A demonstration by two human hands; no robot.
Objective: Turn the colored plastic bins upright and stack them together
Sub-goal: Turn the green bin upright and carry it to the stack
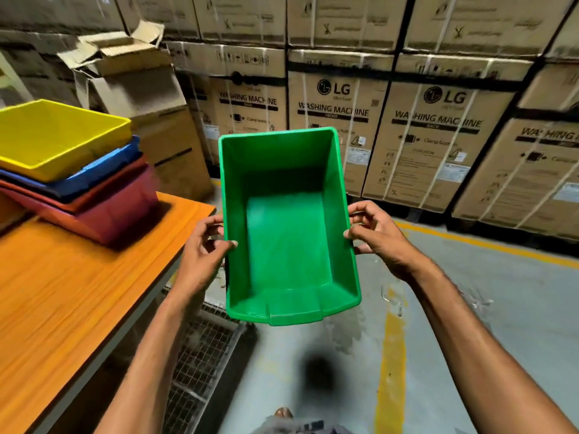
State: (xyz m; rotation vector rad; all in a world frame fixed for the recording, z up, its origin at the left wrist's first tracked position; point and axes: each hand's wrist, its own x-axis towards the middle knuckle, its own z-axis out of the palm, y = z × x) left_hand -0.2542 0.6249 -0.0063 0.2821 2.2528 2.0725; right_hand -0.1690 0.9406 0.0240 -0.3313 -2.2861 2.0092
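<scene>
Both rims of the green bin (285, 239) are pinched by your left hand (203, 249) and right hand (376, 238) fingers (360, 209), held mouth-up right of the stack (59, 139) for nesting.

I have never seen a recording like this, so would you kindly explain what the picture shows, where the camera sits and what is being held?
There is no machine here, only a person working with bare hands. The single picture comes from a camera worn on the person's head, looking forward and down, so you see both forearms reaching out from the bottom edge.

The left hand and the right hand each have a grip on one long side of a green bin. It is held in the air beside the table, open side up, and it is empty.

On the left, a wooden table carries a stack of upright bins: a yellow bin on top, a blue bin under it, and reddish bins below. Behind stand cardboard boxes marked as washing machines.
</scene>
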